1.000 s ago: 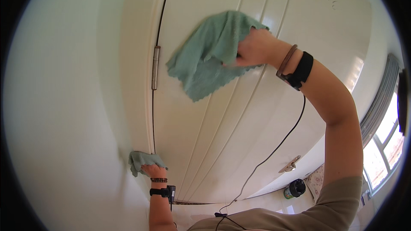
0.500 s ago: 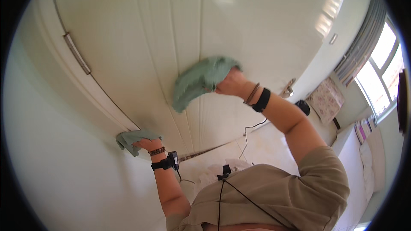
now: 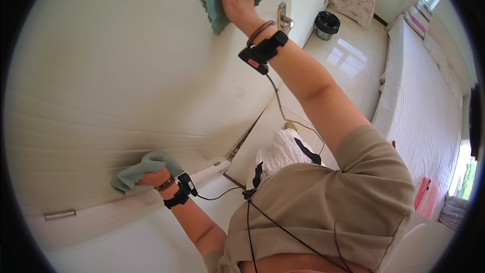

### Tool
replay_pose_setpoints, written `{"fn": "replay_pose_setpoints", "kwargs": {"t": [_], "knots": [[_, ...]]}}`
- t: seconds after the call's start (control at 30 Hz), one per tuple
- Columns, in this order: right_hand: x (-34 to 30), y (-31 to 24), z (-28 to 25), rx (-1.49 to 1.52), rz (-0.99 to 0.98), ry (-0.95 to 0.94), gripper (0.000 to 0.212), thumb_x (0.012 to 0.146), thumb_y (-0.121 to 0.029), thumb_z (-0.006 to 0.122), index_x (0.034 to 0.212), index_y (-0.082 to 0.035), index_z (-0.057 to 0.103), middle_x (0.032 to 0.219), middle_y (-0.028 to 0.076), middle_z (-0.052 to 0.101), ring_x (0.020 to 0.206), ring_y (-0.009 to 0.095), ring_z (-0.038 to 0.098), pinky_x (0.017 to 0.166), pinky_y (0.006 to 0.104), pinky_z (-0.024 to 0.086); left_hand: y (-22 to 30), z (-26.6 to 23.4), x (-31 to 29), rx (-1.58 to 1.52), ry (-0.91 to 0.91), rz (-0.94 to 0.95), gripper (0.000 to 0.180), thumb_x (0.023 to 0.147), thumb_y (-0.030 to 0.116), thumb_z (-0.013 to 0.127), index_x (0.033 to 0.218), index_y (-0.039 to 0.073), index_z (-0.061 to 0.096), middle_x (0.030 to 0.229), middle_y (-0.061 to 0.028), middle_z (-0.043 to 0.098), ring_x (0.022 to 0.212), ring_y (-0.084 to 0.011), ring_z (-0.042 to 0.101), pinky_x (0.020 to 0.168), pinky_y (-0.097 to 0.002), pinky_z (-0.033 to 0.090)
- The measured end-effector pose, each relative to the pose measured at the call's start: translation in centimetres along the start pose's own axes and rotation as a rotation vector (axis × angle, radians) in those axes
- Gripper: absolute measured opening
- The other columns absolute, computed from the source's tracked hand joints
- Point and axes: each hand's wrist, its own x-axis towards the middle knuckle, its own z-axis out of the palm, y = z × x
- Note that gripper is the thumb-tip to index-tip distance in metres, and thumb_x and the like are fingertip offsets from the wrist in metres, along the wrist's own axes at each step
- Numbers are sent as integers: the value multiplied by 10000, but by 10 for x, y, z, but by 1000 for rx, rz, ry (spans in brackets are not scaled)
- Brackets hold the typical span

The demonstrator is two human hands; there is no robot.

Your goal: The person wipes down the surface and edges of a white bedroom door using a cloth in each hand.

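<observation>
Our two hands are well apart, each at its own green cloth: the left hand (image 3: 154, 177) low, beside the hinge-side edge of the door, the right hand (image 3: 237, 2) high, at the upper edge of view. Left fingers are sunk in the folds, so we cannot tell whether they pinch or only press. Right thumb stands away from the fingers over the cloth; the fingertips are hidden or cut off, grip likewise undetermined. The left cloth (image 3: 132, 174) lies rumpled against the pale door (image 3: 151, 71), near the frame; the right cloth (image 3: 217, 12) lies on the door near the metal handle (image 3: 285, 20), its edge wavy and loosely draped. Handling, our judgement: both cloths light, limp and soft, not fragile, with a slightly fuzzy nap that should give the skin good purchase; loose corners may fold under. Best hold, we think, is a bunched middle or a palm spread over a folded pad. Materials: door smooth with a dull sheen, likely slick under cloth, with shallow grooves toward the left; hinge (image 3: 59, 215) a narrow metal bar; floor (image 3: 343, 45) glossy tile, reflecting light; bin (image 3: 327, 25) round, lined with crinkled black plastic; bed (image 3: 419, 101) under a creased white sheet.
</observation>
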Motion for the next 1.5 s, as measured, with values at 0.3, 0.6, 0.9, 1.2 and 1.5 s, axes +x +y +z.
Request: {"fn": "replay_pose_setpoints", "kwargs": {"t": [0.3,0.6,0.9,1.2,1.5], "knots": [[-276,145,-9,-405,691,-511,231,761,-117,377,910,27,478,953,221,469,921,355,419,791,377,349,16,-12,56,22,294,-13,268,699,322,524,674,62,465,736,-155,475,690,-344,430,582,-440,282],[-56,38,-27,22,83,165,189,612,-156,472,766,-63,531,876,135,509,877,352,399,826,429,270,3,-4,31,87,303,32,425,756,352,496,976,-9,456,1043,-220,424,926,-366,385,747,-469,270],[-266,139,3,-37,1053,216,366,767,-102,346,1104,41,340,1232,254,243,1165,394,174,972,415,150,5,-13,47,182,352,141,476,758,396,487,994,-17,454,1101,-229,401,985,-389,372,766,-484,281],[-95,-21,18,23,420,7,622,712,-192,467,1239,27,221,1327,237,101,1230,399,49,964,513,57,5,-2,19,93,59,88,280,699,325,538,610,68,473,635,-107,509,578,-295,455,504,-424,314],[-240,-64,38,-106,179,-632,469,634,-150,543,1088,-81,445,1178,191,334,1128,421,215,949,534,108,8,33,-105,-235,-437,-122,300,689,239,537,886,18,490,912,-159,513,904,-386,422,792,-571,254]]}}
